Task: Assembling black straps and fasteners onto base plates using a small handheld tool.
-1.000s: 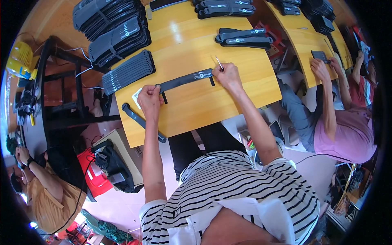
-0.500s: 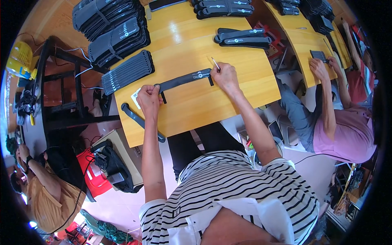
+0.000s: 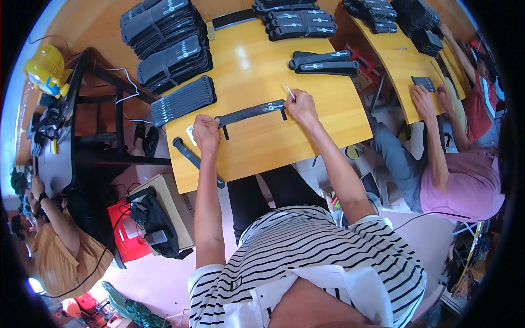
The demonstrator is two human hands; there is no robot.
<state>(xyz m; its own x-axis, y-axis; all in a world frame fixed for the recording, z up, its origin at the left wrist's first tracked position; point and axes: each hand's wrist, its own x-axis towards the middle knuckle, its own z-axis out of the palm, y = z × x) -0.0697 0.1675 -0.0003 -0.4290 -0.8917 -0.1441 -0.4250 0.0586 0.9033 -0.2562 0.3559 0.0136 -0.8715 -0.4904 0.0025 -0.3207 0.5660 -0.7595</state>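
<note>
Left hand (image 3: 206, 133) is curled closed over the left end of a long black strap (image 3: 252, 112), pinning it to the yellow wooden table (image 3: 306, 131). Right hand (image 3: 300, 105) presses on the strap's right end, fingers closed around a thin pale stick-like tool (image 3: 289, 92) that juts up and away from the knuckles; what kind of tool it is cannot be told. The strap lies flat and slightly slanted across the middle of the tabletop, stretched between the two hands, with a short black tab hanging down at each end and a small pale mark near its centre.

Just beside the left hand, a small white card (image 3: 190, 133) lies on the table. A second dark strap (image 3: 194, 159) lies along the table's near left edge, partly overhanging it. Beyond the left hand sits a ribbed row of stacked black straps (image 3: 183, 100), and further back a larger heap of them (image 3: 167, 38). Ahead of the right hand, well apart from it, rests a short pile of finished straps (image 3: 324, 62), with another pile (image 3: 298, 22) at the far edge.

At the neighbouring table to the right, a seated person in a pink shirt (image 3: 465, 186) works with both hands near a small dark object (image 3: 423, 83).
</note>
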